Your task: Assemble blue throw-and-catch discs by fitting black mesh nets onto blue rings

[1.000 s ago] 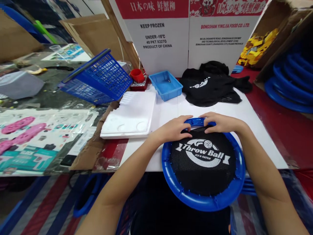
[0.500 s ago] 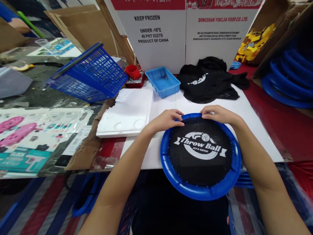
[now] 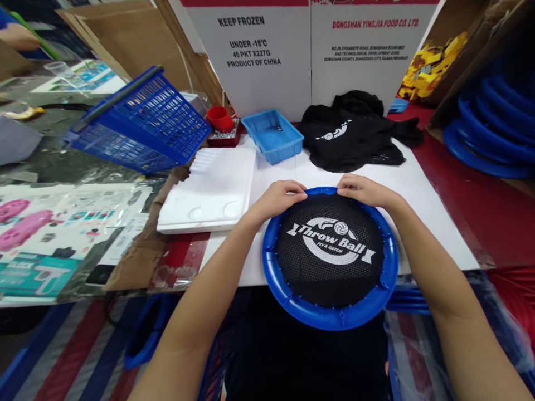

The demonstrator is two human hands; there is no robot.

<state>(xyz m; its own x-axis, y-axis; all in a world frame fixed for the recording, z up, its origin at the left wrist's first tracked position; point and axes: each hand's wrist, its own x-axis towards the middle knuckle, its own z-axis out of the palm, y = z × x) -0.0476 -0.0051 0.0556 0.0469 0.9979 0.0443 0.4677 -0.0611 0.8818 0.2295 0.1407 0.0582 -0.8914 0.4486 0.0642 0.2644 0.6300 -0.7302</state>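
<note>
A round blue plastic ring (image 3: 334, 319) lies tilted over the table's front edge, close to my body. Black mesh fabric (image 3: 321, 289) printed "Throw Ball" spans its middle, held at points around the inner rim. At the ring's far left, my left hand (image 3: 281, 196) pinches the rim and mesh edge between thumb and fingers. My right hand (image 3: 363, 190) does the same a little to the right, its thumb on the mesh edge. Between the two hands a short stretch of bare rim shows. The fingertips under the rim are hidden.
Behind the hands lie a pile of black mesh pieces (image 3: 355, 133) and a light blue tray (image 3: 273, 139). White foam (image 3: 213, 195), a red cup (image 3: 220, 118) and a tilted blue basket (image 3: 142, 122) stand left. Stacked blue rings (image 3: 489, 133) are at right. A co-worker's arm (image 3: 19, 38) shows far left.
The view has shifted slightly, so things sit a little further left and up. My left fingers, spread over the mesh before, have closed onto the rim. My right hand keeps its place on the rim.
</note>
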